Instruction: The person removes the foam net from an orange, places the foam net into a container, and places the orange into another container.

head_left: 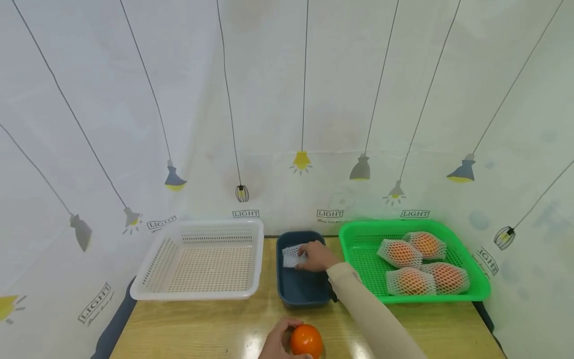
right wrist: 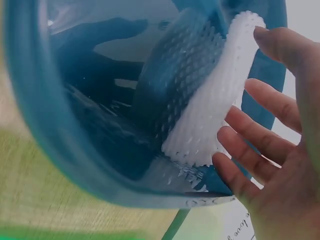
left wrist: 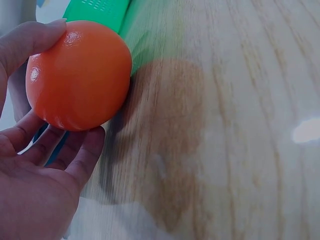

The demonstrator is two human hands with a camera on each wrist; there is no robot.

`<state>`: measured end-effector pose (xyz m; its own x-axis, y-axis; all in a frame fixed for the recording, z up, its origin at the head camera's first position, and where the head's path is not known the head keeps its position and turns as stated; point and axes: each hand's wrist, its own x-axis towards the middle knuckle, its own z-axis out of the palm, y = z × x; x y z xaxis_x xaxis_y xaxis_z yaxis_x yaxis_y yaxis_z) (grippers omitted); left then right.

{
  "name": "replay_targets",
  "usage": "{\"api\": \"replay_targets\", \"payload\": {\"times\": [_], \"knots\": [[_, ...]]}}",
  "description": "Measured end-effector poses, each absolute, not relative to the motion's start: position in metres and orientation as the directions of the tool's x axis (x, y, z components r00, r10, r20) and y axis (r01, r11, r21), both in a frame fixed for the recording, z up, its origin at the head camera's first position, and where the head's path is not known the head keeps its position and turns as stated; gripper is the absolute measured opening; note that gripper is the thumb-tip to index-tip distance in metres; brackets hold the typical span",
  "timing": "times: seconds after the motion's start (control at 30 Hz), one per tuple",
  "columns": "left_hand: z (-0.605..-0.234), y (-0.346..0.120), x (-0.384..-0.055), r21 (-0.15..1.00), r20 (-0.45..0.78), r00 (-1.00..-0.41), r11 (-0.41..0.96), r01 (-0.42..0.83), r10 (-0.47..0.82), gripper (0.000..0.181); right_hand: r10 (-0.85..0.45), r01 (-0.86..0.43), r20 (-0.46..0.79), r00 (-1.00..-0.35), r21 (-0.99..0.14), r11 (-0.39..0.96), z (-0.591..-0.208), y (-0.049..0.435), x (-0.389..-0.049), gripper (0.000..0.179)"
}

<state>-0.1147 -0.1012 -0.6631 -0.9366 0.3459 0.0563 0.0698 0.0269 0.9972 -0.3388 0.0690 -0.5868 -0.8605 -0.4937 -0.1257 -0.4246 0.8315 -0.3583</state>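
My left hand (head_left: 274, 344) holds a smooth, glossy orange fruit (head_left: 307, 341) low over the table at the near edge of the head view. In the left wrist view the thumb lies across the top of the fruit (left wrist: 80, 75) and the fingers are under it. My right hand (head_left: 317, 257) reaches into a dark blue bin (head_left: 305, 294), over a white foam net sleeve (head_left: 292, 256). From the right wrist, that sleeve (right wrist: 212, 107) leans along the bin's inner side. Thumb and fingers are spread, with their tips right at the sleeve's edge.
A white slotted basket (head_left: 211, 269) stands left of the bin. To the right, a green basket (head_left: 365, 259) holds several fruits in foam nets (head_left: 410, 281). Behind them hangs a pale cloth (head_left: 278, 99) printed with lamps. The wooden table (head_left: 202, 329) extends toward me.
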Motion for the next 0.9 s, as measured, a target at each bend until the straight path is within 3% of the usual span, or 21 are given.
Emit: {"api": "replay_targets", "payload": {"times": [0.43, 0.73, 0.9], "knots": [[-0.670, -0.105, -0.118, 0.982, 0.143, -0.926, 0.069, 0.178, 0.349, 0.067, -0.534, -0.423, -0.072, -0.843, -0.524, 0.739, -0.575, 0.080, -0.325, 0.049], [-0.671, -0.112, -0.119, 0.978, 0.187, -0.902, 0.012, 0.208, 0.389, 0.069, -0.489, -0.355, -0.044, -0.871, -0.632, 0.689, -0.574, 0.089, -0.314, 0.057], [-0.668, -0.111, -0.118, 0.985, 0.153, -0.910, 0.017, 0.173, 0.384, 0.069, -0.454, -0.309, -0.033, -0.890, -0.688, 0.657, -0.568, 0.093, -0.303, 0.058]]}}
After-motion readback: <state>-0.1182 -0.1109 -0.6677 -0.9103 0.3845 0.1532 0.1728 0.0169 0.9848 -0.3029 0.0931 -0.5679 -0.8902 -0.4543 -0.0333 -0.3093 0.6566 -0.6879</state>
